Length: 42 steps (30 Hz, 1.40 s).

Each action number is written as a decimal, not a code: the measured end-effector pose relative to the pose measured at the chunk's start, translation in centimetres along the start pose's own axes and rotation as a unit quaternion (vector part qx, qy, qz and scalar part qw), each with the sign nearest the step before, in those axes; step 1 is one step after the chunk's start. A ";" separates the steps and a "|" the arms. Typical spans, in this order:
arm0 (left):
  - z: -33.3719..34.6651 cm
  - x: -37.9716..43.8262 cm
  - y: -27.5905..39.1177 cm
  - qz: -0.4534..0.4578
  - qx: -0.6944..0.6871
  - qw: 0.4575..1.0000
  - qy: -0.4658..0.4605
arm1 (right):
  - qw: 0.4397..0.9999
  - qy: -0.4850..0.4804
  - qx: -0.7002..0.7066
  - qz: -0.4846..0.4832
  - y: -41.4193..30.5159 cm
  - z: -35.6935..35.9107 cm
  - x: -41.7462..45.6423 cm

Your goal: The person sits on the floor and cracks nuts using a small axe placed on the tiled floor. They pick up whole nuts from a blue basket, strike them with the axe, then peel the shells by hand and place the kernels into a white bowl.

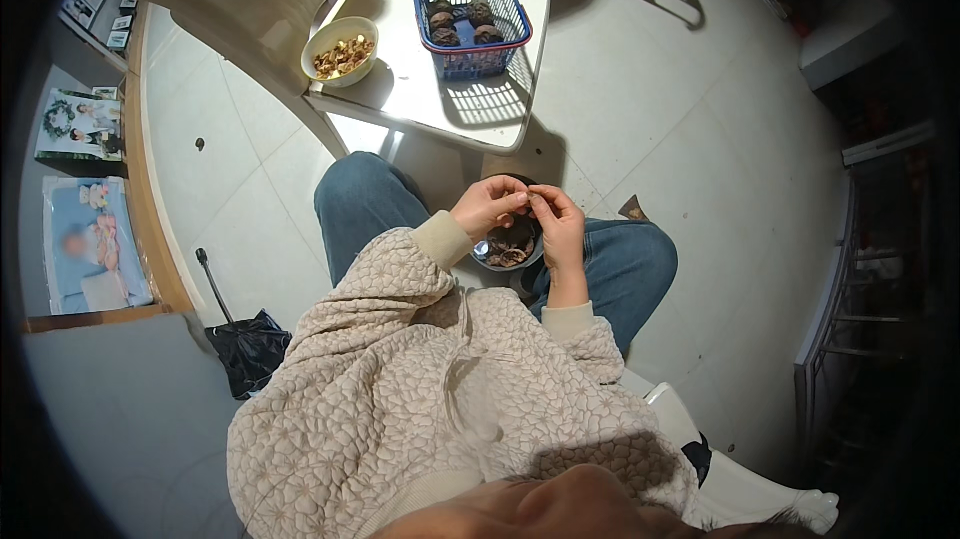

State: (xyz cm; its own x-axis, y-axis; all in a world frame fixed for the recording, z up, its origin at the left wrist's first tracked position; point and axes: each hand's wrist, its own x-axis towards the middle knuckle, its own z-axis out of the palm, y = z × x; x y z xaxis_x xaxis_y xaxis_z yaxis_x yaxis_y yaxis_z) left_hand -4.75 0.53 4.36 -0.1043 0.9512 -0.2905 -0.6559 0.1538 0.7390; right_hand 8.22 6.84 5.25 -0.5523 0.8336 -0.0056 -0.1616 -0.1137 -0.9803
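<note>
My left hand [491,207] and my right hand [559,227] meet fingertip to fingertip between my knees. They pinch a small brownish piece [529,194], mostly hidden by the fingers, so its kind is unclear. Directly below them is a round container [487,264] holding dark brown shells or peels [511,245]; my hands cover part of its rim. On the white chair seat ahead, a pale bowl [309,62] holds brown and cream pieces that look like nut kernels [343,57]. Beside it, a blue plastic basket [472,66] contains several dark, wrinkled round nuts or fruits [480,11].
The white plastic chair [405,103] faces me close ahead. A dark fragment [634,207] lies on the tiled floor by my right knee, another [199,143] to the left. A black bag-like thing with a rod [247,351] stands at left, near shelved pictures [94,246]. Metal racks [855,314] line the right.
</note>
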 end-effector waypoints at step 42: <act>-0.2 0.1 -2.0 -0.059 0.047 0.997 0.017 | 0.970 0.035 0.213 0.114 0.9 -1.9 0.1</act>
State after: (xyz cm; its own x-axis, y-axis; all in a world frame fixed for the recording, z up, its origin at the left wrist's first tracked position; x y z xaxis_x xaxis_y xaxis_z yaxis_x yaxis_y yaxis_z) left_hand -3.55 0.27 2.71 -0.0570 0.9152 -0.3989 -0.5931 0.2904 0.7509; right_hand 9.56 7.85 4.02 -0.5588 0.7936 -0.2409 -0.3735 -0.5001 -0.7813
